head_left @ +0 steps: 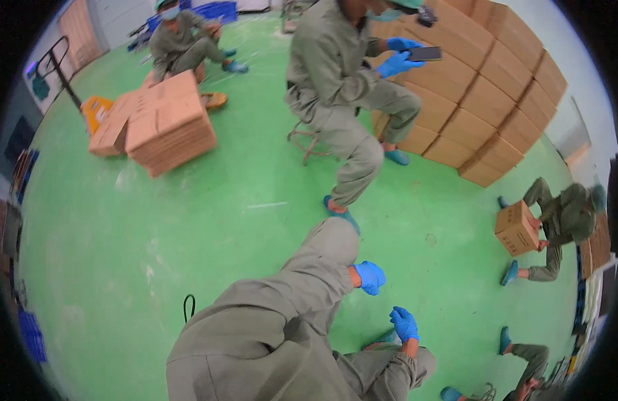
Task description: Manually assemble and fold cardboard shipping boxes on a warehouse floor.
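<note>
My left hand (pixel 370 278), in a blue glove, hangs over the green floor beside my left knee, its fingers curled in. Nothing shows in it. Close to my right knee is my right hand (pixel 404 323), also blue-gloved. Its fingers are loosely bent and a little apart, with no object visible between them. Grey-green sleeves cover both forearms, and the two hands do not touch each other.
Ahead, a seated person (pixel 336 87) in blue gloves holds a dark phone (pixel 426 53). Stacked cartons (pixel 483 87) rise behind. Flattened cardboard (pixel 168 120) lies on a yellow pallet jack (pixel 95 113) near another seated person (pixel 182 43). At right, someone holds a carton (pixel 516 228).
</note>
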A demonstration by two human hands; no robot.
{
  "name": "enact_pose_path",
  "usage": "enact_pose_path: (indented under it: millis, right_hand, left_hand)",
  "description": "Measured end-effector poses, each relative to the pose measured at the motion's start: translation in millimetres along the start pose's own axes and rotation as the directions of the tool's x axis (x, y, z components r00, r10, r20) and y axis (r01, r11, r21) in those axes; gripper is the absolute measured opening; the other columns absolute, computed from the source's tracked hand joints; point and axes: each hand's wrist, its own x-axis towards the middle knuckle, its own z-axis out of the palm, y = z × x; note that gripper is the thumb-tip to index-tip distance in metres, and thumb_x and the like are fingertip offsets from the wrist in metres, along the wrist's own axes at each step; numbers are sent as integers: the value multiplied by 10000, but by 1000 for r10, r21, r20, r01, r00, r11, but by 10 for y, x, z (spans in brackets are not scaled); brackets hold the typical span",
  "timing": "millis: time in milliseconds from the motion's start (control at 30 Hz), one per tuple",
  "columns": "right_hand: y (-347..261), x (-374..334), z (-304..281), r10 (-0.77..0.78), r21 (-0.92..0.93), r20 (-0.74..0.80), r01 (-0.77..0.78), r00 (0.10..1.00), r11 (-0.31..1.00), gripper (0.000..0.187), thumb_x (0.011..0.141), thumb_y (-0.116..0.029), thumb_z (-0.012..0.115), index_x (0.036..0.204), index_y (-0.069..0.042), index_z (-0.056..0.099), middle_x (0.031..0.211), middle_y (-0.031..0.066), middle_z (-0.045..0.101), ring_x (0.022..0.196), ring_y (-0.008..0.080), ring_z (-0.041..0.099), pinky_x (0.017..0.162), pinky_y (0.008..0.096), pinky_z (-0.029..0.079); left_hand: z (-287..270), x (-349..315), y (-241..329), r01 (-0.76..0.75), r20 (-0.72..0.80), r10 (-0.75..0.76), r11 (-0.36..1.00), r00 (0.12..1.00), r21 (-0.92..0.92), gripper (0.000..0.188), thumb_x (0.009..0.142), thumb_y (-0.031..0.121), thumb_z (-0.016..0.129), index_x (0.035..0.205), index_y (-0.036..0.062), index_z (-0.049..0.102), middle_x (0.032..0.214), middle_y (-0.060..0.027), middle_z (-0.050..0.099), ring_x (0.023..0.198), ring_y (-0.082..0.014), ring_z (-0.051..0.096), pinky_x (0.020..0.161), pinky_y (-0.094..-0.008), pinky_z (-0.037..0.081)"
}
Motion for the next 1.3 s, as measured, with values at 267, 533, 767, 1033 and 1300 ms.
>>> enact_pose_path:
  millis: [267,533,767,1033,1300]
  right_hand:
    - [54,121,1,-20,-65,63,24,998,998,355,842,-182,528,1129,28,536,951,133,621,801,195,607,707,303,495]
    - [-297,478,339,-69,-108,221,94,973,990,372,846,-214,526,1135,21,535,992,151,617,833,200,611,741,302,482]
    - [-464,754,908,-86,-156,446,172,891,973,373,852,-193,520,1152,29,521,959,153,625,856,200,602,733,297,483]
    - [-1426,1217,1302,-525,-82,399,600,751,796,388,843,-236,527,1146,6,532,961,141,634,799,170,610,744,292,471]
    - [-1493,1121,1616,-417,-309,541,635,730,708,428,835,-323,504,1109,2,552,973,168,624,869,240,612,796,338,462]
  left_hand:
    - [-94,-396,-44,-26,-318,-25,988,948,-153,318,685,323,526,837,64,629,868,-137,621,801,-323,590,638,-464,464]
    - [-143,-626,-168,135,-234,-171,978,957,-161,223,628,252,568,678,45,638,708,-138,624,655,-336,601,526,-452,458]
    - [-173,-893,-280,159,-393,-241,960,888,-229,257,648,258,549,771,55,648,770,-143,630,699,-325,603,558,-445,463]
    - [-357,-2217,-109,109,-513,-514,771,687,-627,326,854,310,476,1025,50,574,965,-142,608,884,-278,575,802,-361,449]
    - [354,-4277,-716,-405,-490,-852,519,-184,-753,219,890,140,478,1051,20,565,966,-92,601,897,-162,575,799,-300,459]
